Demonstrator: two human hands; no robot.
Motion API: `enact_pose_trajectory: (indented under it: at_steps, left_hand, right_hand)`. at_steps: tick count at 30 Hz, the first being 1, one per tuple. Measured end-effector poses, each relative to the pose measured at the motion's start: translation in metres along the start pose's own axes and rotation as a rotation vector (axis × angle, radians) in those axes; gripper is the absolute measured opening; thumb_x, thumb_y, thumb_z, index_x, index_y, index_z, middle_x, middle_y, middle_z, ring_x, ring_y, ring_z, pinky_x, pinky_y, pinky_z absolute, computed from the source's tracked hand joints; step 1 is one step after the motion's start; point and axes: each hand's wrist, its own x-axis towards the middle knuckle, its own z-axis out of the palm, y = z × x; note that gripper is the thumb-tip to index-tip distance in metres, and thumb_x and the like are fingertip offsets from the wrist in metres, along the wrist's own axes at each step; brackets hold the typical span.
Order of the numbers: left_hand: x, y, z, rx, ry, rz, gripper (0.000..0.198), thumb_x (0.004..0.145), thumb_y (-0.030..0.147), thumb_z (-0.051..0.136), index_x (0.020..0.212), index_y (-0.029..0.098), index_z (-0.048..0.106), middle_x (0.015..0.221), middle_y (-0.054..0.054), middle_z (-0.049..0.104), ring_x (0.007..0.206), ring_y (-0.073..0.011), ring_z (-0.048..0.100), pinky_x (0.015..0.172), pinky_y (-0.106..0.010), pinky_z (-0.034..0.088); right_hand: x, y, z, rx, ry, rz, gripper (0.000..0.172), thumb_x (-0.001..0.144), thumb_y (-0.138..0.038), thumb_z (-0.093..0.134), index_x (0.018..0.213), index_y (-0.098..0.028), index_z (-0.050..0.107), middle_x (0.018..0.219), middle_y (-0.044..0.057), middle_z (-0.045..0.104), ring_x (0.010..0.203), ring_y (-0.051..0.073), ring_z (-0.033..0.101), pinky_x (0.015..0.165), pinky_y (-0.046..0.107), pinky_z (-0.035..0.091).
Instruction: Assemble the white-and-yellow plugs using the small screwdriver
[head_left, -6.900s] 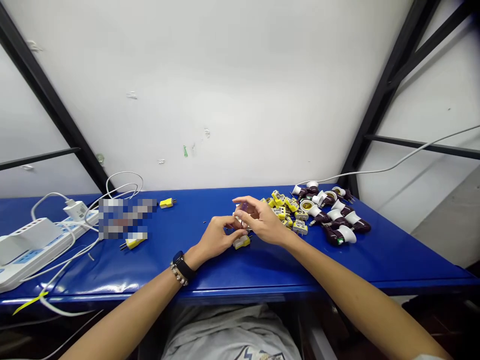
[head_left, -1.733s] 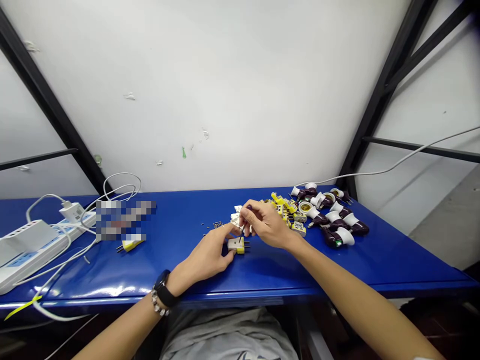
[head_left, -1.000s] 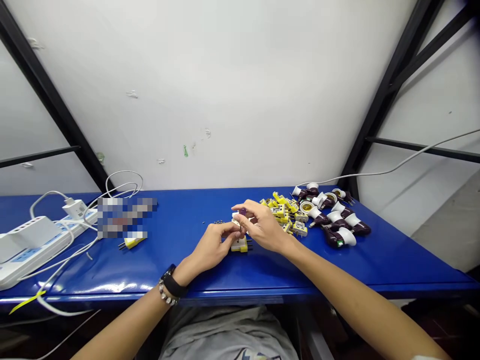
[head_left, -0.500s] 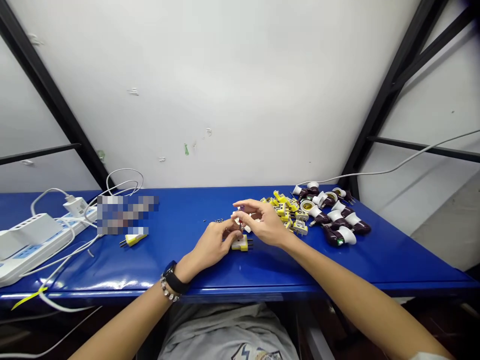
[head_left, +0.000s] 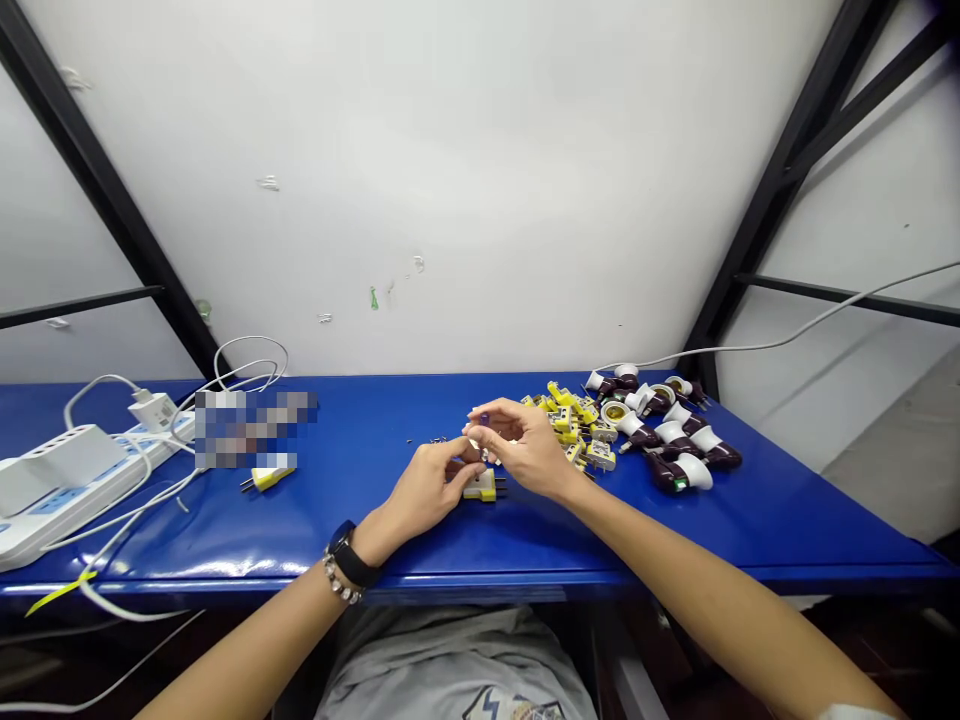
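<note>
A yellow and white plug (head_left: 481, 487) lies on the blue table, its prongs pointing right. My left hand (head_left: 431, 483) rests at its left side, the fingertips pinched together just above it around something small that I cannot make out. Over the plug, my right hand (head_left: 525, 448) has its thumb and fingers closed on a small screwdriver with a purple handle (head_left: 484, 420). The tip of the screwdriver is hidden by the fingers. Small dark screws (head_left: 438, 440) lie behind my left hand.
Several yellow and white plugs (head_left: 568, 420) are heaped right of my hands, beside several dark-purple lamp holders with white rims (head_left: 675, 440). At the left are a power strip (head_left: 67, 500), white cables and another yellow plug (head_left: 271, 476). A white wall stands behind.
My right hand has shifted very slightly, and the fingertips of both hands are a little closer together. The plug stays where it was.
</note>
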Motion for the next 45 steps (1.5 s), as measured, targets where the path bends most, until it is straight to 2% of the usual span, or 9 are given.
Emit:
enact_pose_trajectory:
  at_steps: [9,13,17,23,27,32,35,38,45]
  left_hand:
    - [-0.0002,-0.0004,0.0003,0.037,-0.004,0.028,0.023,0.096,0.025,0.049,0.087,0.017,0.069,0.082,-0.004,0.073,0.072,-0.0159,0.067,0.070,-0.025,0.052]
    - [0.0004,-0.0004,0.0003,0.054,-0.008,0.023,0.021,0.096,0.024,0.049,0.087,0.017,0.067,0.079,-0.002,0.072,0.068,-0.0150,0.066,0.067,-0.024,0.051]
    - [0.0009,0.0018,0.0002,0.037,-0.006,0.017,0.019,0.095,0.023,0.051,0.086,0.017,0.066,0.079,-0.002,0.072,0.066,-0.0136,0.065,0.066,-0.022,0.051]
    - [0.0018,-0.0005,0.0018,0.023,0.026,0.041,0.019,0.095,0.024,0.053,0.085,0.016,0.067,0.079,-0.003,0.072,0.063,-0.0125,0.064,0.062,-0.021,0.050]
    - [0.0011,0.0009,0.0029,-0.033,0.019,0.022,0.016,0.094,0.025,0.055,0.098,0.017,0.068,0.084,-0.003,0.074,0.066,-0.0142,0.068,0.063,-0.023,0.054]
    - [0.0001,0.0023,0.0018,-0.019,0.014,0.061,0.021,0.095,0.025,0.052,0.091,0.019,0.071,0.088,-0.004,0.076,0.080,-0.0184,0.072,0.079,-0.029,0.058]
    - [0.0002,0.0012,0.0021,-0.028,0.042,0.030,0.016,0.093,0.028,0.057,0.092,0.018,0.069,0.085,-0.004,0.076,0.076,-0.0183,0.072,0.074,-0.029,0.059]
    - [0.0005,0.0020,0.0026,-0.025,0.063,0.007,0.016,0.090,0.031,0.063,0.097,0.017,0.066,0.085,-0.004,0.075,0.073,-0.0180,0.071,0.069,-0.027,0.058]
    - [0.0019,0.0022,0.0020,0.060,0.083,0.065,0.017,0.093,0.028,0.059,0.090,0.019,0.073,0.089,-0.004,0.078,0.082,-0.0189,0.072,0.081,-0.031,0.056]
  right_hand:
    - [-0.0002,-0.0034,-0.0002,0.034,-0.148,0.011,0.038,0.098,-0.052,0.049,0.110,-0.019,0.066,0.095,0.006,0.071,0.059,0.010,0.057,0.056,0.024,0.051]
    - [-0.0004,0.0009,0.0025,0.014,0.012,0.019,0.033,0.086,-0.049,0.069,0.100,-0.019,0.067,0.083,0.003,0.069,0.052,0.011,0.059,0.050,0.024,0.050]
    - [-0.0001,0.0020,0.0020,0.029,0.054,0.001,0.034,0.092,-0.050,0.060,0.087,-0.017,0.069,0.080,0.004,0.071,0.047,0.011,0.058,0.047,0.025,0.050]
    - [-0.0002,0.0008,0.0024,0.109,-0.084,0.082,0.042,0.088,-0.051,0.065,0.114,-0.018,0.065,0.099,0.007,0.074,0.051,0.009,0.058,0.048,0.023,0.050]
    - [-0.0004,0.0001,0.0039,0.023,-0.067,0.065,0.036,0.093,-0.050,0.059,0.103,-0.016,0.067,0.081,0.003,0.069,0.049,0.008,0.053,0.048,0.022,0.046]
    - [-0.0021,-0.0046,0.0017,0.061,-0.161,0.074,0.041,0.100,-0.050,0.043,0.118,-0.018,0.061,0.093,0.004,0.067,0.049,0.007,0.049,0.049,0.023,0.043]
    - [-0.0028,-0.0025,0.0023,0.014,-0.146,0.069,0.039,0.097,-0.048,0.052,0.125,-0.020,0.055,0.093,0.002,0.063,0.050,0.007,0.051,0.048,0.022,0.043]
    - [-0.0025,0.0000,0.0031,-0.022,-0.094,0.068,0.031,0.096,-0.045,0.055,0.112,-0.019,0.058,0.083,0.000,0.061,0.051,0.008,0.053,0.049,0.022,0.044]
    - [-0.0031,-0.0031,0.0020,-0.008,-0.160,0.064,0.038,0.097,-0.045,0.052,0.124,-0.019,0.057,0.094,0.002,0.061,0.054,0.007,0.050,0.053,0.023,0.045]
